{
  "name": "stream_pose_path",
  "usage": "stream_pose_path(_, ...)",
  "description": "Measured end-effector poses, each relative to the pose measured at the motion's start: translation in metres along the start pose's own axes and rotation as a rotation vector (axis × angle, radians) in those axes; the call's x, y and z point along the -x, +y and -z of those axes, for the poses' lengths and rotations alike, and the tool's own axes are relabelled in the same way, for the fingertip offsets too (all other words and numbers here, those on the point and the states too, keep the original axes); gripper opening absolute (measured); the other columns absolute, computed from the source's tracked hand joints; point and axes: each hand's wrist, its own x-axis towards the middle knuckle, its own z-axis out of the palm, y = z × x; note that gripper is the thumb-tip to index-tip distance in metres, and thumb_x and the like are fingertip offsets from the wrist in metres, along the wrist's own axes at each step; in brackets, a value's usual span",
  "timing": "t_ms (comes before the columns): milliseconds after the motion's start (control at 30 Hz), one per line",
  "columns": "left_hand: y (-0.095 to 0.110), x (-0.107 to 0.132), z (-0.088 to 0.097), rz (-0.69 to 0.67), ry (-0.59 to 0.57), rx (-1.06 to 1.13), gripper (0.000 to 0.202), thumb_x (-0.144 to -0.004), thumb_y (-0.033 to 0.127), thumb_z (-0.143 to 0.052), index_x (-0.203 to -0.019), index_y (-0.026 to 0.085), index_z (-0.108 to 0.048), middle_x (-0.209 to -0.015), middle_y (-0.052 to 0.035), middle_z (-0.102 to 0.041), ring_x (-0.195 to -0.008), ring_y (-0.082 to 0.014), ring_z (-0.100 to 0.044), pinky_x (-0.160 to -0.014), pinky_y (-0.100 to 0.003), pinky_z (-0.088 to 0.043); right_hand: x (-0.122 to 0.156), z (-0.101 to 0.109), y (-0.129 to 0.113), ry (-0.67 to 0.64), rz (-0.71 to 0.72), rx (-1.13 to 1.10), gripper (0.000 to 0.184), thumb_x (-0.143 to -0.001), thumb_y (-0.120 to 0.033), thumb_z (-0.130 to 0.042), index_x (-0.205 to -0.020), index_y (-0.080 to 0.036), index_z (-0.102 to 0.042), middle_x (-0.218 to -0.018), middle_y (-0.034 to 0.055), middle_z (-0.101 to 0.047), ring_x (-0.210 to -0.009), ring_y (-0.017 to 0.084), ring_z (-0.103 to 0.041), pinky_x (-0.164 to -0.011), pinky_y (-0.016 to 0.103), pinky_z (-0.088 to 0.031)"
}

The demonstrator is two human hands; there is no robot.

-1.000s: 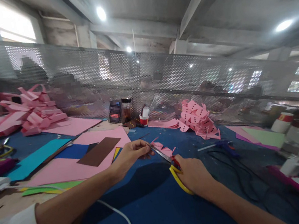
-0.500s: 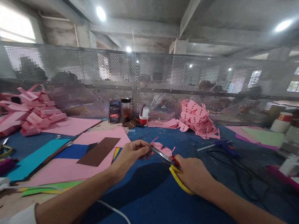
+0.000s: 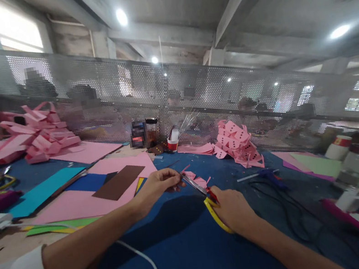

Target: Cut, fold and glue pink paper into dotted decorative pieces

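Note:
My right hand (image 3: 230,204) is closed around the handles of a pair of scissors (image 3: 195,184), one red and one yellow. Their metal blades look nearly together and point up and left, toward my left hand (image 3: 166,181). The thumb and fingers of that hand are pinched right at the blade tips; what lies between them is too small to make out. Just behind the blades are small pink paper pieces (image 3: 201,181) with pointed ends, partly hidden by the scissors. Farther back is a heap of pink folded paper pieces (image 3: 236,143) with dark dots.
Pink sheets (image 3: 73,204), a brown paper strip (image 3: 118,182) and a turquoise strip (image 3: 46,190) lie left. A blue glue gun (image 3: 272,178) with a dark cord is to the right. A white cable (image 3: 146,258) crosses the front edge. A perforated metal screen (image 3: 157,87) stands behind.
Both hands stay almost in the same place. The scissor blades look slightly closer together than before.

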Motion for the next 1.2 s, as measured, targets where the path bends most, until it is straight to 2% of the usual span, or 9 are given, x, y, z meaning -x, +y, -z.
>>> stream_pose_path(300,-0.0005,-0.0003,0.0008,0.03,0.015,-0.024,0.025,-0.078,0.04,-0.07,-0.086,0.017,-0.064,-0.086,-0.0059,-0.074,-0.069,-0.0138,-0.061,-0.066,-0.026,-0.043,-0.0014,-0.003,0.0023,0.007,0.01,0.007,0.018,-0.094,-0.036,-0.049,-0.1,-0.022,-0.059,-0.088,0.0089,-0.074,-0.083,0.027,-0.072,-0.067,0.029,-0.042)
stream_pose_path(533,-0.003,-0.0022,0.002,0.027,0.017,-0.037,0.028,-0.077,0.043,-0.07,-0.086,0.017,-0.065,-0.086,-0.0058,-0.074,-0.069,-0.0149,-0.061,-0.067,-0.027,-0.044,-0.0023,-0.0025,0.0014,-0.021,0.012,0.012,0.025,-0.097,-0.039,-0.045,-0.103,-0.02,-0.06,-0.089,0.0114,-0.074,-0.084,0.028,-0.072,-0.067,0.031,-0.044)
stream_pose_path(833,0.0005,-0.0007,0.0002,0.017,0.011,-0.019,0.029,-0.077,0.043,-0.071,-0.086,0.016,-0.064,-0.086,-0.0067,-0.074,-0.068,-0.0142,-0.06,-0.067,-0.027,-0.044,-0.0019,-0.0035,0.0017,-0.011,0.007,-0.005,0.02,-0.097,-0.035,-0.046,-0.103,-0.021,-0.059,-0.09,0.0092,-0.074,-0.084,0.025,-0.072,-0.066,0.028,-0.04)
stream_pose_path(1067,0.0052,0.0021,-0.0016,-0.028,0.033,-0.018,0.026,-0.08,0.042,-0.069,-0.087,0.016,-0.066,-0.085,-0.0062,-0.074,-0.071,-0.0156,-0.061,-0.071,-0.028,-0.045,0.0022,-0.0034,0.003,0.079,0.044,-0.134,0.018,-0.097,-0.034,-0.044,-0.103,-0.022,-0.055,-0.096,0.0044,-0.072,-0.085,0.02,-0.07,-0.064,0.027,-0.035)
stream_pose_path(1200,0.0045,0.002,-0.0005,-0.055,0.02,-0.008,0.021,-0.082,0.037,-0.066,-0.086,0.016,-0.066,-0.085,-0.0054,-0.073,-0.071,-0.015,-0.061,-0.069,-0.027,-0.044,0.0023,-0.0066,0.0026,0.097,0.067,-0.125,0.019,-0.096,-0.035,-0.044,-0.103,-0.021,-0.055,-0.1,0.0046,-0.07,-0.086,0.021,-0.069,-0.062,0.028,-0.034)
